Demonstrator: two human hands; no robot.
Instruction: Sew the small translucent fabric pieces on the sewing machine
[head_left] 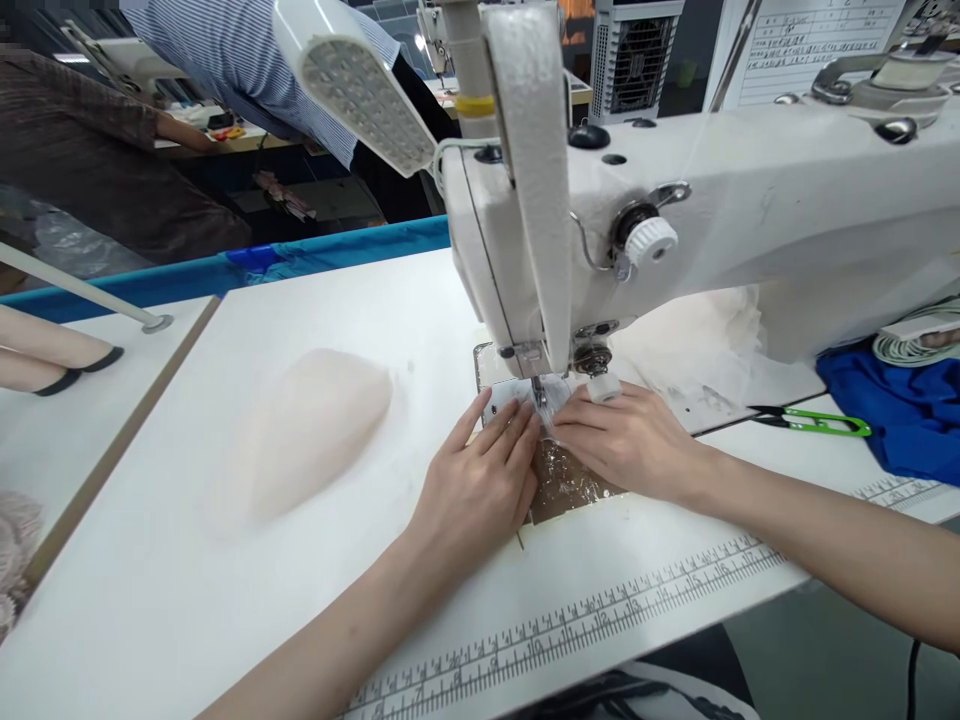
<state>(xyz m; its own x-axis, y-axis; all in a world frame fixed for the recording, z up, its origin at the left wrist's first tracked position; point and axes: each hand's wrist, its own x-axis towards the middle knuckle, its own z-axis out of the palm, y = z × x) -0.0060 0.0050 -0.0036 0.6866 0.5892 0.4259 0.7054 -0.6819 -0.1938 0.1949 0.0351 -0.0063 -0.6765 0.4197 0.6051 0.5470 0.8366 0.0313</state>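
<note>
A white sewing machine (675, 230) stands over the table (187, 560). The left hand (476, 485) and right hand (630, 440) both lie flat, fingers together, pressing a thin sheer fabric piece (566, 480) under the needle, its long axis running toward the person.

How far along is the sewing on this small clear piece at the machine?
Done: the clear piece sits under the presser foot. In hand: left hand and right hand press it flat beside the needle. Left: no finished seam shows; the green snips lie untouched.
</note>
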